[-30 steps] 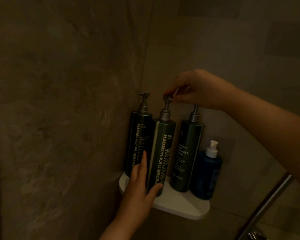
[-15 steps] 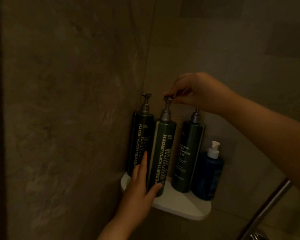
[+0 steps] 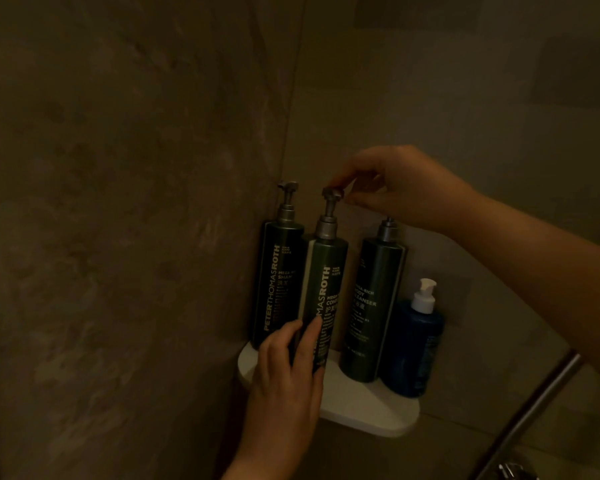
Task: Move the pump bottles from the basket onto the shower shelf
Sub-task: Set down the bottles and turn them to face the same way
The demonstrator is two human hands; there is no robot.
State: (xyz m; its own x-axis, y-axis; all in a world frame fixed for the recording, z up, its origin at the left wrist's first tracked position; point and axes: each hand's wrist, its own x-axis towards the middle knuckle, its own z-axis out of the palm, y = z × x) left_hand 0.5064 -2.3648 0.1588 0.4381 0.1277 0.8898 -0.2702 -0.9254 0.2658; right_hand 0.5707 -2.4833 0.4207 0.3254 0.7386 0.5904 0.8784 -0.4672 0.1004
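Note:
Three tall dark green pump bottles stand on a white corner shelf point(image 3: 368, 410). The shampoo bottle point(image 3: 274, 282) is in the corner at the left, the conditioner bottle point(image 3: 326, 285) in front of it, the body cleanser bottle point(image 3: 374, 306) to the right. My right hand point(image 3: 395, 188) pinches the conditioner bottle's pump head from above. My left hand point(image 3: 284, 372) holds the lower body of the conditioner bottle, fingers pointing up along its left side. The cleanser's pump head is hidden behind my right hand. No basket is in view.
A shorter blue bottle with a white pump point(image 3: 413, 344) stands at the right end of the shelf. Stone walls meet in the corner behind the bottles. A slanted metal bar point(image 3: 534, 403) and a chrome fitting point(image 3: 513, 471) are at the lower right.
My left hand has shifted on the conditioner bottle, its thumb no longer wrapped across the front. The bottle's label has turned slightly to the right. My right hand stays on the pump head.

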